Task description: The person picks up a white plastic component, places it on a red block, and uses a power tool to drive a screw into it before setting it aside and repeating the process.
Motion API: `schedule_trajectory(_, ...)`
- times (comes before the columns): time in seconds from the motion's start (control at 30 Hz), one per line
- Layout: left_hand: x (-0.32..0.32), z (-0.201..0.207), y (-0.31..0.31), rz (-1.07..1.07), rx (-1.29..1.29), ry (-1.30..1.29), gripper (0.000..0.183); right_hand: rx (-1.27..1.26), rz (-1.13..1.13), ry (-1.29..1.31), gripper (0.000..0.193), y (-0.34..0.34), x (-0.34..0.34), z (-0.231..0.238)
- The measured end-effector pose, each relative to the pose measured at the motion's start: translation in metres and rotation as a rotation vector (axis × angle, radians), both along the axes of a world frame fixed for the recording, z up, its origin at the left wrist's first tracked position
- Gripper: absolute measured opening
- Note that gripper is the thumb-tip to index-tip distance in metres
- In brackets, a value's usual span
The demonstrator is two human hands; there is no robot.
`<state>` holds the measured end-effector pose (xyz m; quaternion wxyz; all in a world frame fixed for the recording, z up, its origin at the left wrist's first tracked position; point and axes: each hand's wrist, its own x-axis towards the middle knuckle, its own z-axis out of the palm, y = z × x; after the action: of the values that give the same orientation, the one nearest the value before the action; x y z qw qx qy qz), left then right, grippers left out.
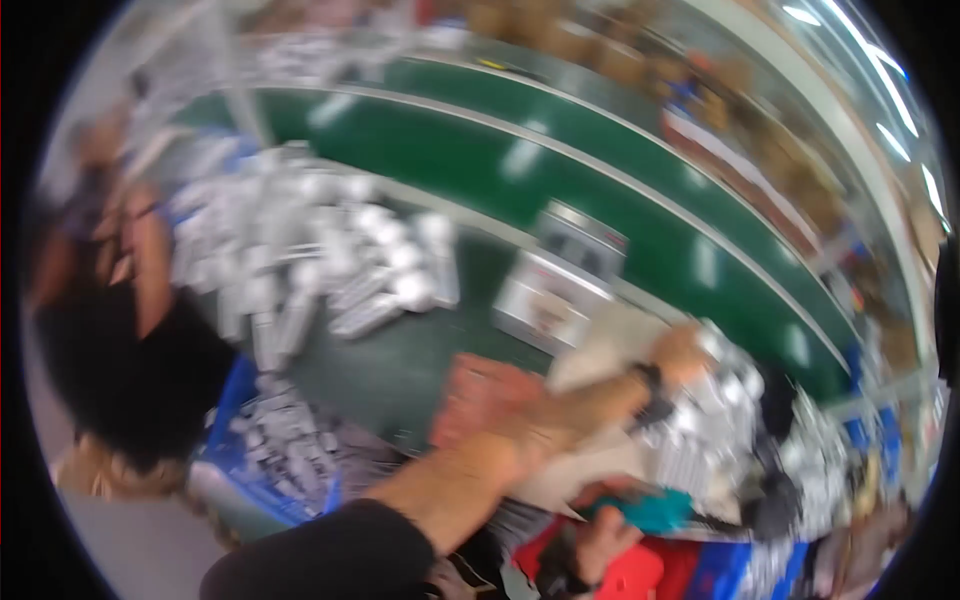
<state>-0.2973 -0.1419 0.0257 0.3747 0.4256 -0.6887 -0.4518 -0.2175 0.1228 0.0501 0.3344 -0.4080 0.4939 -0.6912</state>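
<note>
My left hand [685, 352], with a dark band at its wrist, reaches across to the right at the end of a bare forearm and black sleeve. It is at the edge of a heap of white and silvery parts [705, 430]; motion blur hides its fingers. Low in the middle, my right hand [607, 540] has its fingers curled round a teal object [655, 510], too smeared to name more closely. Under my left forearm lies a reddish-pink piece [485, 395], beside a beige sheet [600, 360].
A white box [555, 300] stands beyond my forearm. Many white round-headed parts [370, 250] cover the bench's left side. A blue bin [235, 400] holds small grey parts. A co-worker in black [130, 350] is at the left. Green strips [450, 130] run along the back.
</note>
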Motion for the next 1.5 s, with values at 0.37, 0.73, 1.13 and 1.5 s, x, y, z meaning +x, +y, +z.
schedule_trajectory(0.37, 0.012, 0.009, 0.002, -0.073, -0.397, -0.219, 0.025, 0.045, 0.25, -0.063, 0.038, -0.004, -0.017, 0.003)
schedule_trajectory(0.73, 0.009, 0.024, 0.007, -0.173, 0.033, -0.037, 0.041, -0.012, -0.099, 0.039, 0.047, -0.008, -0.011, -0.02)
schedule_trajectory(1.13, 0.146, 0.038, 0.063, -0.306, -0.079, 0.285, 0.045, -0.064, -0.093, 0.257, 0.06, -0.046, -0.04, -0.025)
schedule_trajectory(1.5, 0.282, 0.002, 0.115, -0.23, -0.476, -0.29, 0.038, 0.097, 0.123, 0.182, 0.061, -0.055, 0.01, -0.01)
